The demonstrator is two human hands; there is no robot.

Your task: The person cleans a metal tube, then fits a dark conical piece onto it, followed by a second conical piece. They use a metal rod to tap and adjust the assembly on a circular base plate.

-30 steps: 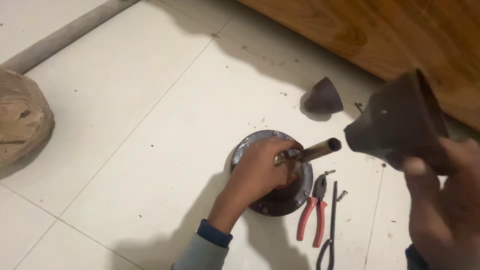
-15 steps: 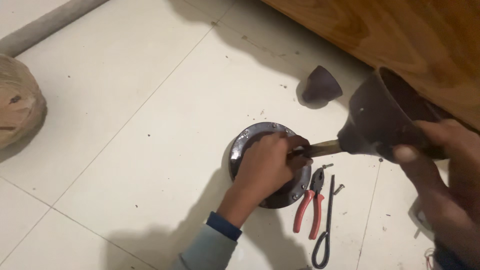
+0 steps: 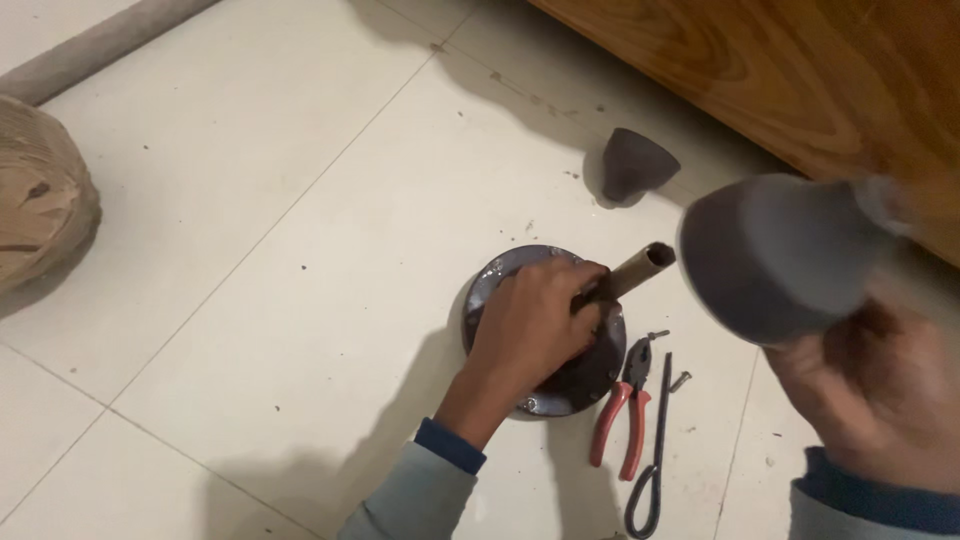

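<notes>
Cone (image 3: 775,255) lifted off tube (image 3: 640,270), right hand (image 3: 880,390) fingers gripping cone, left hand (image 3: 535,325) fingers closed round tube

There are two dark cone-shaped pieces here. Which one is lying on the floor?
The smaller dark cone, resting alone on the white tiles near the wooden panel. The other, bigger cone is blurred and held up in the air by the right hand.

1. Open tile floor (image 3: 250,250) left of the round metal plate (image 3: 500,275): wide free room.
2. Right of the plate: red-handled pliers (image 3: 620,415) and a bent metal rod (image 3: 655,450) just beside it, blocking there.
3. Small dark cone (image 3: 635,160) stands near the wooden wall (image 3: 800,70).
4. Wrapped bundle (image 3: 40,200) and pipe (image 3: 110,40) at far left, well apart.
</notes>
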